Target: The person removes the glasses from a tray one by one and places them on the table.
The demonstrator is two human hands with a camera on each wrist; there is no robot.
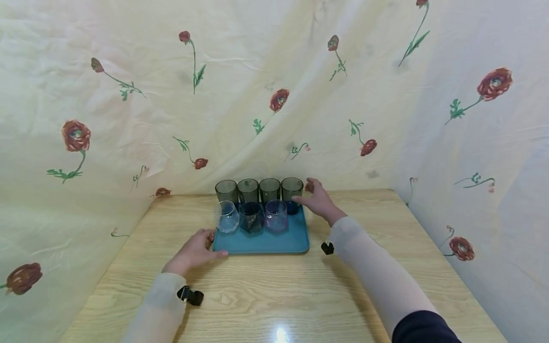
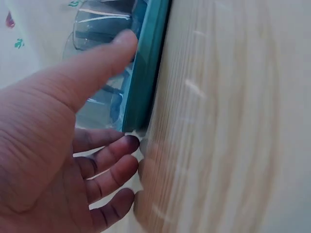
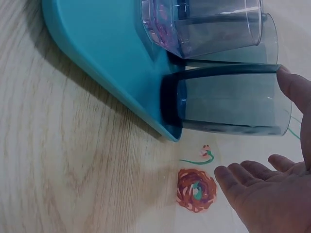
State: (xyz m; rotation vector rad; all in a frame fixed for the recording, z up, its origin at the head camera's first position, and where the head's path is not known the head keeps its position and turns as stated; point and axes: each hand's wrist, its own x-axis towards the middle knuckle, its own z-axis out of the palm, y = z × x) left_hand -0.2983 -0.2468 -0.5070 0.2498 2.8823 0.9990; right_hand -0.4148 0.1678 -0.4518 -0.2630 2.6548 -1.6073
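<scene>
A blue tray [image 1: 261, 245] carries a back row of several tall smoky glasses. Before them stand a clear faceted glass [image 1: 228, 220], a dark faceted glass [image 1: 251, 221] and a purple-tinted glass [image 1: 276, 219]. My left hand [image 1: 197, 250] is at the tray's front left corner; its thumb lies along the front edge, and its loosely bent fingers are beside the left end, close to the tabletop. My right hand [image 1: 319, 200] is spread by the rightmost smoky glass [image 3: 233, 99], thumb tip at its rim and extended fingers apart from its side.
Under the tray is a light wooden table [image 1: 257, 295]. A flower-printed cloth [image 1: 240, 119] hangs right behind the back row and also along both sides. Each wrist wears a small black strapped device, such as the left wrist device [image 1: 190, 296].
</scene>
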